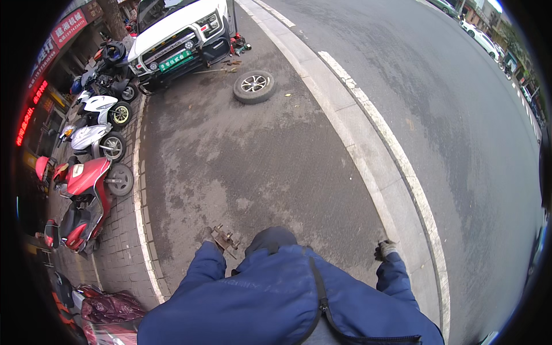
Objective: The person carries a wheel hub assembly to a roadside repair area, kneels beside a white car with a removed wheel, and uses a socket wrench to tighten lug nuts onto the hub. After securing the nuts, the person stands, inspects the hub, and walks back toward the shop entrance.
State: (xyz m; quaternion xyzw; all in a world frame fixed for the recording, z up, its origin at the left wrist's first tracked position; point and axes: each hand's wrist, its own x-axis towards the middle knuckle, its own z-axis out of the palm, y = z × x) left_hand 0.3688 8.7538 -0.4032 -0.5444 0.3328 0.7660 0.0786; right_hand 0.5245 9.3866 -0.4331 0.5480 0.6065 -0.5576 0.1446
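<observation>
While hands (386, 249) hang apart, wheel (254, 85) ahead, scooters (88, 176) left

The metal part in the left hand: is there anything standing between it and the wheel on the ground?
Nothing visible: between the metal part in the left hand and the wheel, only asphalt shows.

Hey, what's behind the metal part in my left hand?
Grey pavement shows beyond the edges of the metal part. The patch directly behind it, and behind your left hand, is covered.
</observation>
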